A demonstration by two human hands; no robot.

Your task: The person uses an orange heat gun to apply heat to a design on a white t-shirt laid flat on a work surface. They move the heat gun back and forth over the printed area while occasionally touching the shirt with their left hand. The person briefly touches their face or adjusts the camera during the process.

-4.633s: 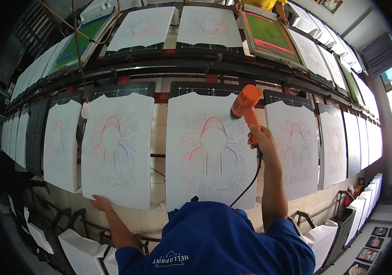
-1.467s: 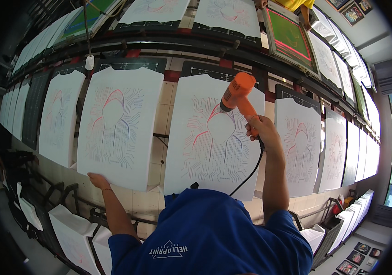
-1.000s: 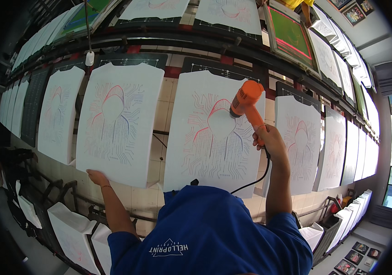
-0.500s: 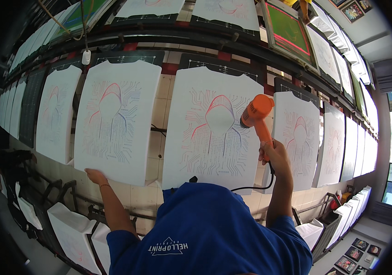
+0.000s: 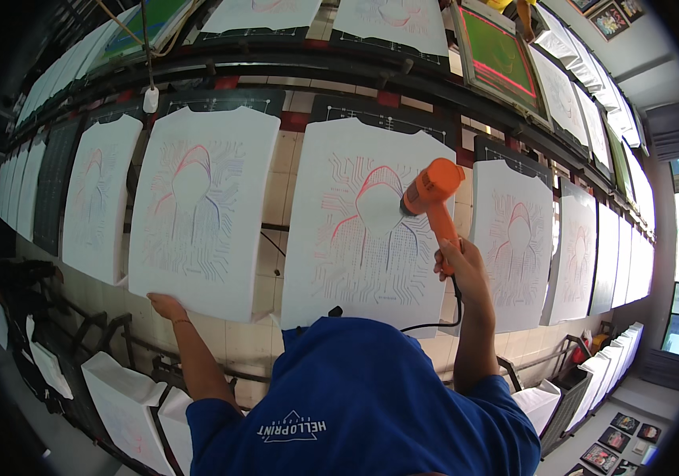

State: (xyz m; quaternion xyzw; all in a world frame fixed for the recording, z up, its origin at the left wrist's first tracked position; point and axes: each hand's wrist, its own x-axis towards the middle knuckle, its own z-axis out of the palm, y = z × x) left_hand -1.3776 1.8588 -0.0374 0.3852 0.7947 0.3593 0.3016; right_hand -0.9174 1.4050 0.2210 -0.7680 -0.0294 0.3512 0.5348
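My right hand (image 5: 460,263) is wrapped round the handle of an orange heat gun (image 5: 437,181). The dark nozzle points left and hangs over the print on a white T-shirt (image 5: 308,262), close to the blank face area of a red and blue hooded figure. That shirt lies flat over a dark board (image 5: 403,127) whose upper end shows past the collar. Off to the left, my left hand (image 5: 166,306) grips the lower left corner of a neighbouring white T-shirt (image 5: 157,270) with the same print; its fingertips are partly hidden.
A black cord (image 5: 435,324) runs from the heat gun toward my body. More printed shirts on boards line both sides, such as one at right (image 5: 526,293). Across a dark rail (image 5: 316,71) rests a green framed screen (image 5: 498,59). A white switch (image 5: 151,100) hangs on a cord. Another person's arm (image 5: 525,17) shows at top right.
My right hand and the heat gun have moved a little left and up, so the nozzle is nearer the middle of the print. My left hand stays at the same corner.
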